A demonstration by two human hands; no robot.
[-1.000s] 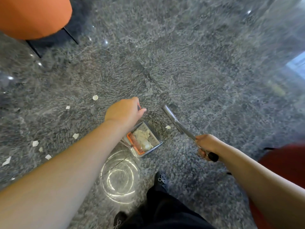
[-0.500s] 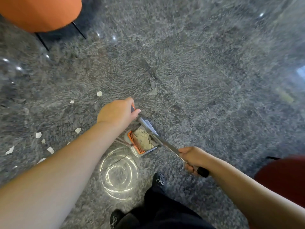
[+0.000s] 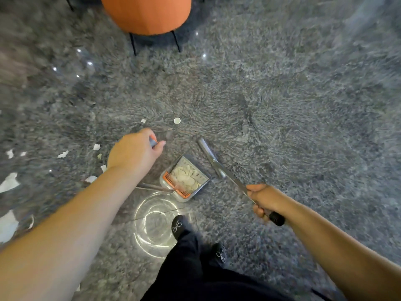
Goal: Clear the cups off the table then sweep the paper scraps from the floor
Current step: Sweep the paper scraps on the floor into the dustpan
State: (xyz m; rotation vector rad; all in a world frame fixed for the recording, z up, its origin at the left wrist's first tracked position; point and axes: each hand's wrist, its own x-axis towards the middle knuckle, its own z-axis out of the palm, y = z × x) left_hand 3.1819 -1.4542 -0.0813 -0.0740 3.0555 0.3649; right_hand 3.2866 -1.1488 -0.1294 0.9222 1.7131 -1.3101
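Note:
My left hand [image 3: 135,152] grips the top of the dustpan's handle. The grey dustpan [image 3: 205,181], with an orange comb edge, stands on the floor below it and holds several white paper scraps [image 3: 185,175]. My right hand [image 3: 263,199] grips the broom's metal handle [image 3: 230,177] near its black end; the broom head [image 3: 205,147] lies just right of the dustpan. Loose paper scraps lie on the grey floor: one scrap [image 3: 177,120] beyond the dustpan, and several scraps [image 3: 9,181] at the left.
An orange stool [image 3: 145,14] on thin black legs stands ahead at the top. My feet in dark shoes [image 3: 179,227] are just behind the dustpan. The floor is glossy grey stone with a bright ring of reflected light.
The view has swung left, so the orange stool now sits top centre. The broom has swung out from over the dustpan to its right side. Both hands keep their grips.

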